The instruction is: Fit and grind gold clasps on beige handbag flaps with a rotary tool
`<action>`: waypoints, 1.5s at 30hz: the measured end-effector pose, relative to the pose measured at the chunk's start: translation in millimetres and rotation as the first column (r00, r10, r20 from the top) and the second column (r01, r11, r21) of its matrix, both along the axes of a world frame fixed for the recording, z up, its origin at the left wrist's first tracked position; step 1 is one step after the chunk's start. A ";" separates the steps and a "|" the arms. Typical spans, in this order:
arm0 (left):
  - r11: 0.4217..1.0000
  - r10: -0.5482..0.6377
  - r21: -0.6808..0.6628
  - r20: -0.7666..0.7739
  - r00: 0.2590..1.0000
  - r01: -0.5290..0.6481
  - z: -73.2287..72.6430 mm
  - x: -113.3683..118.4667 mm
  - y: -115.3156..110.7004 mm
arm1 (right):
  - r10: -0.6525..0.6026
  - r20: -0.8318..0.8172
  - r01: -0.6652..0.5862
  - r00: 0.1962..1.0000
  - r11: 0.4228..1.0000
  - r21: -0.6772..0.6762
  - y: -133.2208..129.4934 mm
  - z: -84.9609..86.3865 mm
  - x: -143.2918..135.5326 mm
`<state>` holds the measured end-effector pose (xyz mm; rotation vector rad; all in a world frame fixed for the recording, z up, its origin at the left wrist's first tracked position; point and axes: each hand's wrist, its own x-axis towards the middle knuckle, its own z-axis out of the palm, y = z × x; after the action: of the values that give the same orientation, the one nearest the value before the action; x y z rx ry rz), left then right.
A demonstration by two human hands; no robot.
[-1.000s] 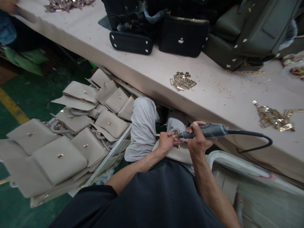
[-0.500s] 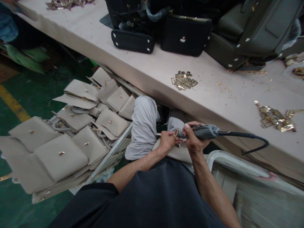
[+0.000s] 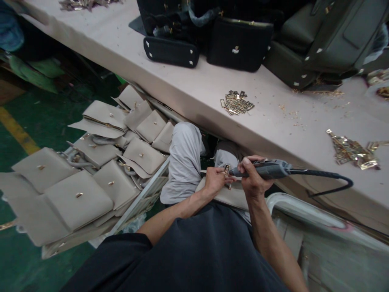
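Over my lap lies a beige handbag (image 3: pixel 234 197) with a small gold lock piece on its front. My left hand (image 3: pixel 215 179) is closed, pinching a small gold rectangular metal plate (image 3: pixel 227 169) above the bag. Wrapped round a grey electric screwdriver (image 3: pixel 270 169) is my right hand (image 3: pixel 253 180). The tool points left, its tip close by the plate and my left fingertips; whether they touch I cannot tell. A black cable (image 3: pixel 328 175) runs from the tool's back end to the right.
Several beige handbags (image 3: pixel 79 198) fill a crate (image 3: pixel 142 194) at left. On the table (image 3: pixel 182 89) lie gold plate piles (image 3: pixel 237 102) (image 3: pixel 352 150), scattered small screws, black bags (image 3: pixel 238 44) and a dark olive bag (image 3: pixel 331 40). A pale plastic bin (image 3: pixel 304 200) stands at my right.
The screwdriver and my right hand have shifted slightly to the right. My left hand keeps its hold on the gold plate, nearly in the same place.
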<state>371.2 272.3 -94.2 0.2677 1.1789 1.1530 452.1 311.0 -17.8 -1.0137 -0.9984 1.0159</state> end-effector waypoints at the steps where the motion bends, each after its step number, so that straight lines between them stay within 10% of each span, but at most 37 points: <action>1: 1.000 0.000 -0.001 0.001 1.000 0.000 0.3 -0.1 0.2 | -0.012 0.004 0.012 1.000 1.000 -0.006 -0.5 -0.3 0.4; 45: 0.999 0.014 -0.038 0.037 0.999 -0.013 7.8 -1.2 1.1 | -0.053 -0.025 0.054 0.998 0.998 0.015 1.7 1.7 -3.6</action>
<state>370.0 273.4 -86.4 0.2092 1.1696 1.1419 448.5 312.7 -16.2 -1.0080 -0.9533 0.9726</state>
